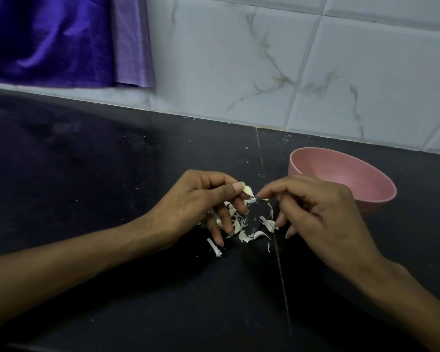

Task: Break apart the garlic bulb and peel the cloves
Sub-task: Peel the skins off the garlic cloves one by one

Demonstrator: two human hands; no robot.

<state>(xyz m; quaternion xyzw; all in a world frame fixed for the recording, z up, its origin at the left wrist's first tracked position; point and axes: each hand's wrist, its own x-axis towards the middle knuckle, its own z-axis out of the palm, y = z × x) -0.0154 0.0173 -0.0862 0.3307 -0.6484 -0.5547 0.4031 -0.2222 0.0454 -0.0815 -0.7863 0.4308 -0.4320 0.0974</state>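
1. Above the dark countertop (112,174), the left hand (196,207) pinches a garlic clove (248,191) between thumb and forefinger, its other fingers pointing down toward the counter.
2. Just beside the clove, the right hand (320,217) brings thumb and forefinger tips together at the clove's lower end, on what looks like a thin shred of skin; the shred is too small to be sure of.
3. Below and between both hands, white garlic peels (244,232) lie scattered on the counter, some under the left fingers.
4. Behind the right hand, a pink bowl (361,179) stands upright on the counter, near the tiled wall (264,59); its visible inside shows nothing.
5. At the far left, purple cloth (61,39) hangs over the wall.
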